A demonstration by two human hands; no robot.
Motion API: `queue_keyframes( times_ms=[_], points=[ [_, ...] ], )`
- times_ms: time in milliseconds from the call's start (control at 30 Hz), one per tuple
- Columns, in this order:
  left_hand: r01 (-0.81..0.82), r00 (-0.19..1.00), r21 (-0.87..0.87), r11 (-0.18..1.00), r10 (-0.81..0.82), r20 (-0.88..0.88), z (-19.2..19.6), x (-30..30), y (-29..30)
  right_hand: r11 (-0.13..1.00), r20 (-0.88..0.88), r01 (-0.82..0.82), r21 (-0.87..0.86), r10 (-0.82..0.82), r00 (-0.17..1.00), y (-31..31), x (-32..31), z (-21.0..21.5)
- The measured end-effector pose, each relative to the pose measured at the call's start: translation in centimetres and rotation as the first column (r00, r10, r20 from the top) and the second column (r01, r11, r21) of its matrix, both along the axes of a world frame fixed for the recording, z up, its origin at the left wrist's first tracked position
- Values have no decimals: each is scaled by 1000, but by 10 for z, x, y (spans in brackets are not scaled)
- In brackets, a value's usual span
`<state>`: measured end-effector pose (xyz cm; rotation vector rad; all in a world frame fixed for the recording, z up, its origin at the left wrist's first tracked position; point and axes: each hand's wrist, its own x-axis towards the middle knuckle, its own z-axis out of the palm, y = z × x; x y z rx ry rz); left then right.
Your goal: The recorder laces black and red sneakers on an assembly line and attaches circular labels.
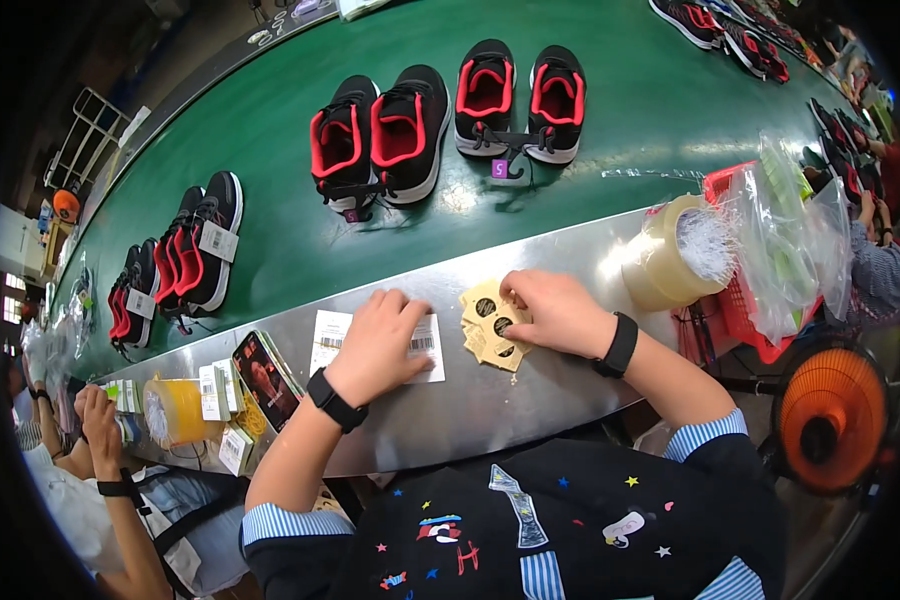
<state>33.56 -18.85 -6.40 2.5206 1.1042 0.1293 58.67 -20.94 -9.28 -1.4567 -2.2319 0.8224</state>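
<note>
My left hand [378,345] lies over white barcode cards [427,345] on the metal ledge, its thumb and fingers apart and touching them. To its right is a loose fanned pile of tan tags [487,310] with dark round prints. My right hand [560,312] reaches the pile's right edge, with bent thumb and fingers on the tags; how many it grips I cannot make out. Both wrists wear black bands. Beyond the ledge, two pairs of black sneakers [410,135] with red linings stand on the green conveyor belt [270,280], joined by black hangers.
Tagged sneakers [210,240] stand at left on the belt. A phone [267,380], card stacks [213,392] and a yellow tape roll [173,410] line the ledge. At right are a large tape roll [670,255], a red basket [760,310] and an orange fan [832,415]. Co-workers sit both sides.
</note>
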Motion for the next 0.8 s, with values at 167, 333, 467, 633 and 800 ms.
queue_keyframes(
  times_ms=[167, 333, 467, 633, 800],
  points=[
    [-46, 999, -48, 998, 46, 3, -4, -12, -4, 997, -2, -25, -76, 25, 1000, -1, -10, 1],
    [-120, 992, 31, 992, 119, 34, 0, -7, -4, 985, -12, -18, -170, 16, 1000, 0, -9, 1],
    [-170, 969, -99, 981, 185, 165, 2, -7, -7, 974, -111, -15, -225, -10, 994, 0, -4, -1],
    [-151, 833, -416, 897, 342, 435, 22, 4, -12, 925, -308, -122, -359, 5, 951, 0, 10, -5],
    [43, 804, -448, 893, 235, 546, 22, 40, -28, 939, -573, -88, -331, -127, 810, -17, 14, 15]
  ],
)
